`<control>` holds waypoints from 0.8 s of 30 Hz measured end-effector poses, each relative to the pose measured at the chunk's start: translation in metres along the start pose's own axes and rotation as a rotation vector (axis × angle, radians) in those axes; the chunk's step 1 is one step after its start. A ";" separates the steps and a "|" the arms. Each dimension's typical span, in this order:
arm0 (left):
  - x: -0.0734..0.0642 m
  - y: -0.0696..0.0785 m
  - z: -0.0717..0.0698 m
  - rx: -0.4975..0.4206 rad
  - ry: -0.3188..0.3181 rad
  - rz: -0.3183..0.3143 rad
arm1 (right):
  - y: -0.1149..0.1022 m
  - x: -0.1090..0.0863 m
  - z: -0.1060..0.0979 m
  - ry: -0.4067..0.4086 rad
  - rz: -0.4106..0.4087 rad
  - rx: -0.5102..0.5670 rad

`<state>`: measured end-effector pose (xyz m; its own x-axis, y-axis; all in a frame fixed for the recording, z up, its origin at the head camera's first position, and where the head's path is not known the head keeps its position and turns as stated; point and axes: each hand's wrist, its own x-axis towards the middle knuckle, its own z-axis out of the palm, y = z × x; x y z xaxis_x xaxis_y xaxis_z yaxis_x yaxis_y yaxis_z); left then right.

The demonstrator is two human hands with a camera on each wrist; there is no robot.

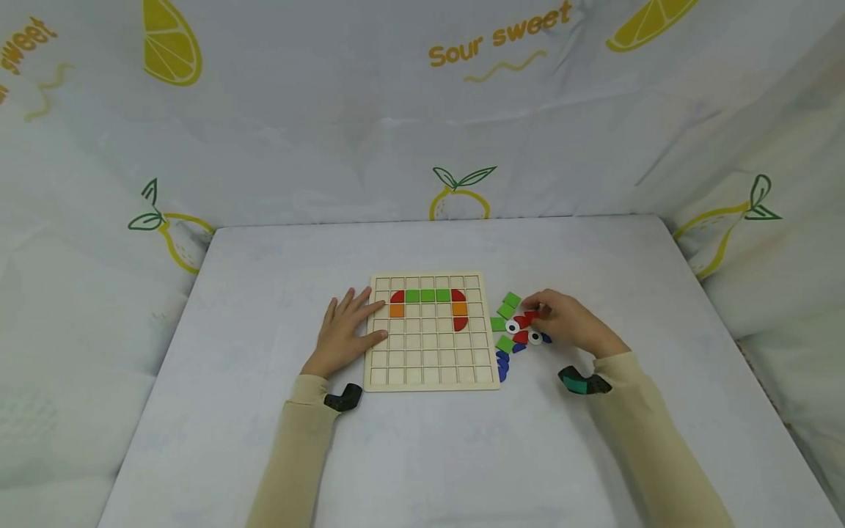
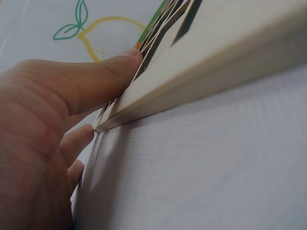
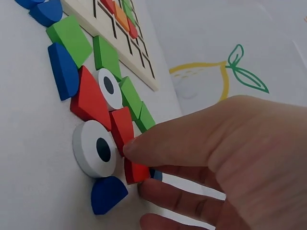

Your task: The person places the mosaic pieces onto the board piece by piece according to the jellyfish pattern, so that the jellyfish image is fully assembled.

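Note:
A pale wooden grid board [image 1: 422, 359] lies on the table. My left hand [image 1: 343, 331] rests with spread fingers over its left edge, the thumb on the board's top in the left wrist view. An arch of pieces sits in the upper cells: green squares [image 1: 428, 295] along the top, red rounded pieces [image 1: 397, 297] at the corners, an orange square [image 1: 459, 309] on either side, one more red piece [image 1: 460, 324] below at right. Right of the board, my right hand [image 1: 569, 320] pinches a red piece [image 3: 136, 171] between thumb and fingers, among the loose pieces.
Beside the board lie loose green squares [image 1: 511, 299], blue rounded pieces [image 1: 503, 367], red pieces [image 3: 91, 98] and two white eye discs [image 3: 91, 148]. Dark wrist devices [image 1: 343, 398] sit at both cuffs. A lemon-print cloth [image 1: 317, 147] stands behind the white table [image 1: 264, 257].

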<state>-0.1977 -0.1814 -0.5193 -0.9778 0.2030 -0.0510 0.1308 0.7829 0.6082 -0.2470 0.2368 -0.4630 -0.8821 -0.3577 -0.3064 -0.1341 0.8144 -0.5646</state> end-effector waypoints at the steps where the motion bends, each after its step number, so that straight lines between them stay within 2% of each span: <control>1: 0.000 0.000 0.000 -0.001 0.001 0.000 | 0.000 0.000 0.001 0.002 -0.009 -0.015; 7: -0.001 0.000 0.000 -0.010 0.014 0.006 | -0.002 0.003 0.006 0.035 -0.061 -0.093; 10: -0.001 0.000 0.000 -0.014 0.020 0.012 | -0.004 0.002 0.006 0.044 -0.061 -0.098; 16: -0.002 0.002 -0.002 -0.036 0.009 0.016 | -0.004 -0.001 0.005 0.060 -0.049 -0.080; 24: -0.003 0.002 -0.002 -0.017 0.007 0.013 | -0.020 0.003 0.001 0.077 -0.120 0.002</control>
<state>-0.1953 -0.1818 -0.5161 -0.9772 0.2087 -0.0378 0.1405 0.7704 0.6219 -0.2466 0.2183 -0.4535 -0.8917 -0.4165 -0.1769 -0.2402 0.7670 -0.5950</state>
